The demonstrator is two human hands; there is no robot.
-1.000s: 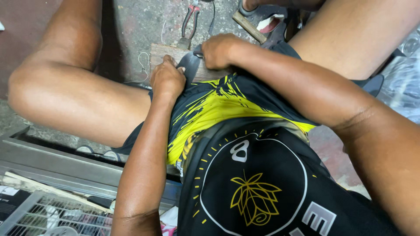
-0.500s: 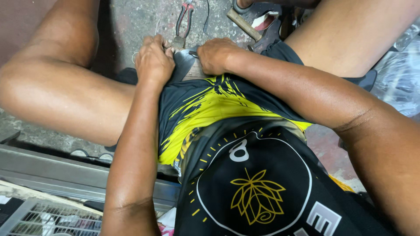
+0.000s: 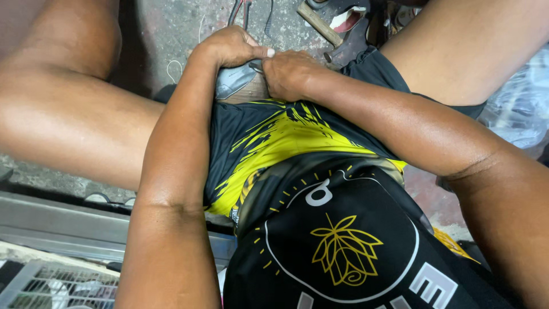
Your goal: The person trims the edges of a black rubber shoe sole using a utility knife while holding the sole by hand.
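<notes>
Both hands have drawn together since the earlier frames and now meet over a grey metal piece (image 3: 233, 80) resting on a small wooden block (image 3: 251, 91) on the concrete floor (image 3: 166, 34), between the seated person's bare knees. Left hand (image 3: 231, 48) curls over the piece, fingers (image 3: 260, 52) clamped on its top edge. Right hand (image 3: 291, 74) touches the left, fingers closed around a thin dark object, mostly hidden. Pliers (image 3: 240, 8) and a wooden-handled hammer (image 3: 319, 23) lie on the floor just beyond. A metal frame (image 3: 63, 220) lies by the left elbow.
</notes>
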